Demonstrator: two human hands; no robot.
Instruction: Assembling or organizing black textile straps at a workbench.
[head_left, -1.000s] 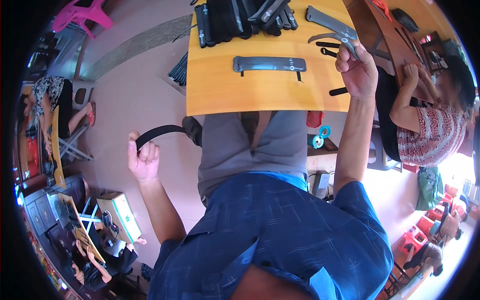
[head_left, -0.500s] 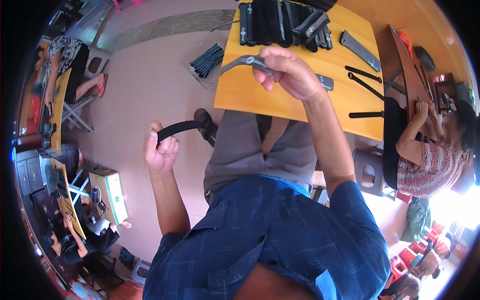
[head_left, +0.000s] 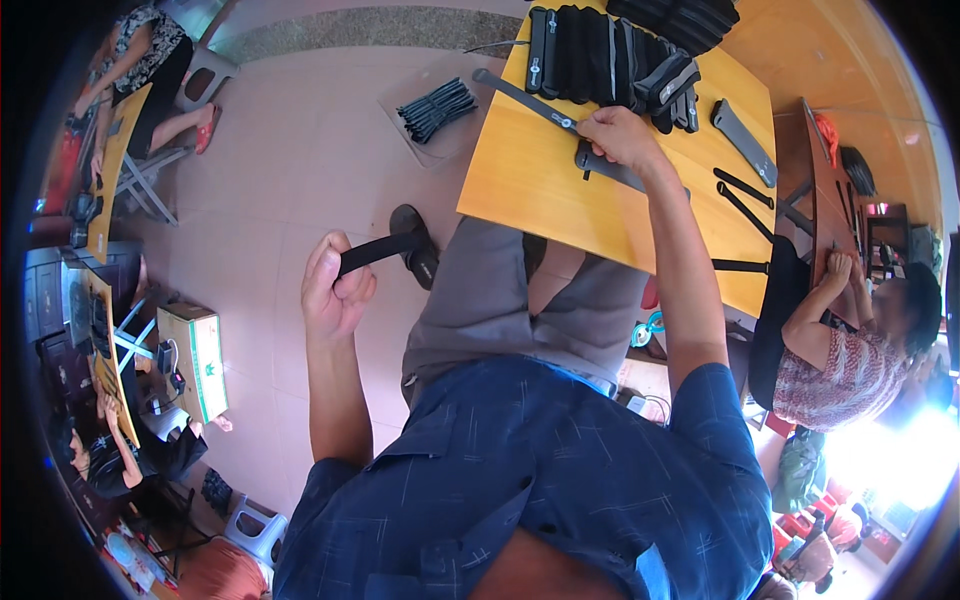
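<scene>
My left hand (head_left: 338,285) is raised over the floor beside my leg, its fingers closed round one end of a black strap (head_left: 382,252). That strap sticks out to the right, its far end in front of a dark shoe (head_left: 410,222). Over the yellow table (head_left: 520,180), my right hand (head_left: 622,137) pinches a long grey strap (head_left: 520,97). The grey strap stretches left from my fingertips, its rounded end past the table's left edge. Just below my right hand lies a wider dark grey strap (head_left: 612,170), partly covered by my wrist.
Stacked black and grey straps (head_left: 590,50) line the table's far side. A wide grey strap (head_left: 745,142) and thin black straps (head_left: 742,188) lie at the right. Bundled dark strips (head_left: 437,110) sit on a clear sheet left of the table. Co-workers sit at both sides.
My right hand has lowered toward the table, and the grey strap, curved before, now lies nearly straight. The black strap in my left hand has straightened. The whole view has shifted slightly.
</scene>
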